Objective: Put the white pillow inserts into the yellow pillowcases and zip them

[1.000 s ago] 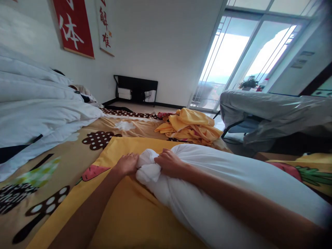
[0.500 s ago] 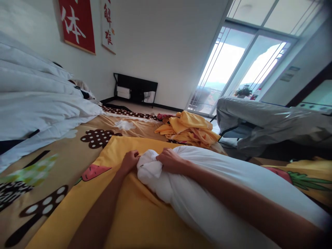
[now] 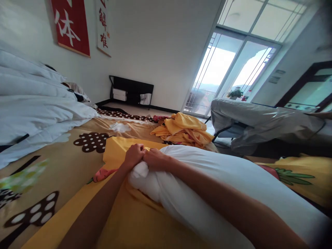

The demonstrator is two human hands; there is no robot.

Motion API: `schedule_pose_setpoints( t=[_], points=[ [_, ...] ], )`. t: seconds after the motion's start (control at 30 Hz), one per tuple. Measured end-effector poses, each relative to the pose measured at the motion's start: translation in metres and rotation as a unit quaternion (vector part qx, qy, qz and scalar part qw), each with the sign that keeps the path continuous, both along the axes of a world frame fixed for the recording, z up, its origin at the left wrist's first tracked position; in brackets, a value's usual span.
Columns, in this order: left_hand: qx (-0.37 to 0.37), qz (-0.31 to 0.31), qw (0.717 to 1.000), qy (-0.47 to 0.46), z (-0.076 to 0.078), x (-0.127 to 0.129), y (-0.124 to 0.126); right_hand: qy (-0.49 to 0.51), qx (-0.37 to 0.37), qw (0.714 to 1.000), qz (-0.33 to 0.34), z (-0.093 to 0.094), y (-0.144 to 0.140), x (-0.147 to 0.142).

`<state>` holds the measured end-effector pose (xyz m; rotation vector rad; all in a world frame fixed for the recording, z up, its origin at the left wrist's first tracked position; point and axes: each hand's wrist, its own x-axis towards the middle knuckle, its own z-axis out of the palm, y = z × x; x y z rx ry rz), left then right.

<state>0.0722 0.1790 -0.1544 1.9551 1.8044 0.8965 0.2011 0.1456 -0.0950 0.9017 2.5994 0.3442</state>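
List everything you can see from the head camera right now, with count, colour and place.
white pillow: 1, white, lying on the yellow cover, centre-right
yellow cover: 1, yellow with carrot print, spread under the pillow
patterned sheet: 1, tan with brown mushrooms, left
white duvet: 1, white, piled far left
yellow cloth heap: 1, yellow, behind the pillow
red banner: 1, red, on the wall
left hand: 1, gripping the pillow's end
right hand: 1, gripping the pillow's end beside it

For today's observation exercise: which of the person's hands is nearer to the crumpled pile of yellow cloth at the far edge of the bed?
Right. The right hand grips the white pillow end on the side toward the yellow cloth pile; the left hand presses beside it, farther from the pile.
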Motion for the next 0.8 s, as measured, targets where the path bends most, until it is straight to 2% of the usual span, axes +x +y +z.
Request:
schedule_pose_setpoints(
  t=[0.1, 0.27, 0.37, 0.43, 0.5, 0.53, 0.6, 0.63, 0.73, 0.8],
  points=[
    [-0.004, 0.004, 1.000, 0.031, 0.003, -0.001, -0.004, 0.023, 0.001, 0.999, -0.040, -0.002, 0.002, 0.000],
    [-0.014, -0.008, 0.997, 0.074, -0.001, -0.012, -0.012, 0.085, 0.040, 0.989, -0.117, -0.008, -0.010, -0.001],
    [-0.008, -0.024, 0.996, 0.091, -0.001, -0.010, -0.018, 0.119, 0.078, 0.978, -0.150, -0.006, -0.038, -0.003],
    [-0.006, -0.024, 0.995, 0.098, -0.001, -0.005, -0.022, 0.131, 0.096, 0.974, -0.155, -0.011, -0.072, -0.001],
    [-0.002, -0.020, 0.995, 0.101, -0.002, 0.001, -0.023, 0.154, 0.137, 0.970, -0.129, -0.027, -0.116, 0.008],
    [0.000, -0.018, 0.995, 0.101, -0.002, 0.004, -0.023, 0.183, 0.193, 0.959, -0.102, -0.039, -0.139, 0.014],
    [0.003, -0.015, 0.995, 0.102, -0.003, 0.007, -0.023, 0.244, 0.297, 0.922, -0.045, -0.070, -0.178, 0.029],
    [0.003, -0.014, 0.995, 0.102, -0.004, 0.007, -0.023, 0.264, 0.338, 0.903, -0.037, -0.085, -0.193, 0.035],
    [-0.003, -0.013, 0.994, 0.105, -0.005, 0.008, -0.023, 0.302, 0.402, 0.863, -0.059, -0.119, -0.212, 0.049],
    [-0.004, -0.012, 0.994, 0.105, -0.005, 0.008, -0.024, 0.312, 0.410, 0.853, -0.080, -0.123, -0.205, 0.054]
  ],
)
